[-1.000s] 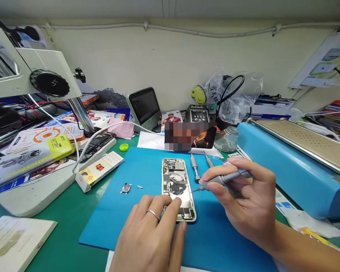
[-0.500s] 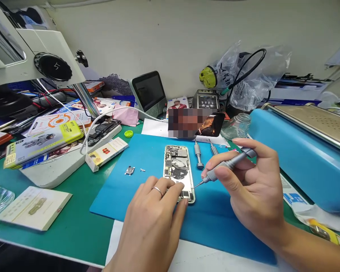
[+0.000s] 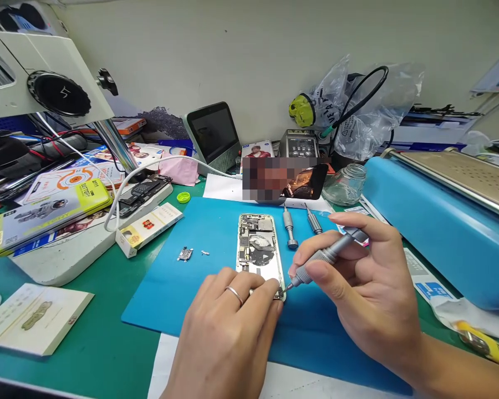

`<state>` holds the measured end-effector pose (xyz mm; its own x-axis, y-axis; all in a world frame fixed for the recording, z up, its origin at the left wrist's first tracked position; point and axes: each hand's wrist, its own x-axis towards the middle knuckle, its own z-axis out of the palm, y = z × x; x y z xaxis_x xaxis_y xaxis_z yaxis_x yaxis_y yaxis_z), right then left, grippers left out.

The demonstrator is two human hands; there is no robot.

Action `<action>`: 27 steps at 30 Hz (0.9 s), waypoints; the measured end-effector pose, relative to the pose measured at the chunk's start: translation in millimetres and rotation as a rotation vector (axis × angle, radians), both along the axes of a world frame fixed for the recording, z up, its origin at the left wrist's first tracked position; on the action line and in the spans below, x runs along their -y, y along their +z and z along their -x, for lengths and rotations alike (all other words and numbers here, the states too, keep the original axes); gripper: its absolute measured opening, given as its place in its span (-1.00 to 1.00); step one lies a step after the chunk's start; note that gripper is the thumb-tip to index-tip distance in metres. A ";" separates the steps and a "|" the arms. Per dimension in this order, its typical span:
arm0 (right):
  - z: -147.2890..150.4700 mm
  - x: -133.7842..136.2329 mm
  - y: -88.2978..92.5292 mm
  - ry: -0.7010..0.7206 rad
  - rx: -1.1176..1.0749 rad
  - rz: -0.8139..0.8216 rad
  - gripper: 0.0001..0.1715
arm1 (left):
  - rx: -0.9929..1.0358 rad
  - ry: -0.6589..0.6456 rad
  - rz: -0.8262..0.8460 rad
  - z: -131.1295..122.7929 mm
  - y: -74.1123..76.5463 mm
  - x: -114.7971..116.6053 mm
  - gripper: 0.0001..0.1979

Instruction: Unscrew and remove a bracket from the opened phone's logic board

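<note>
Head view, left to right: small dark component [image 3: 185, 254] and tiny silvery piece [image 3: 205, 252] lie on blue mat [image 3: 162, 293]. Left hand [image 3: 228, 330], fingers close together, rests over near end of opened phone [image 3: 260, 249]; cannot tell whether it pinches anything. Phone lies flat on the mat, between the hands. Gray screwdriver [image 3: 316, 265] pinched between right hand's [image 3: 370, 288] thumb and fingers, tip at phone's near right corner. Far right, blue machine [image 3: 424, 244].
</note>
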<state>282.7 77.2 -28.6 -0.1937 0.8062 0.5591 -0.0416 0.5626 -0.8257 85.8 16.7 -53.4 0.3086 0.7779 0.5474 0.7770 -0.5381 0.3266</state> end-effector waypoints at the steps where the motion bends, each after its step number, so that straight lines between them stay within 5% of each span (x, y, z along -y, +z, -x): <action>1: 0.0 -0.1 0.0 0.005 0.004 -0.001 -0.57 | 0.013 0.009 0.005 -1.2 -0.4 0.8 -0.80; 27: 3.4 0.0 1.6 0.018 -0.005 0.016 -0.54 | -0.003 -0.016 0.079 3.5 2.2 4.0 -0.80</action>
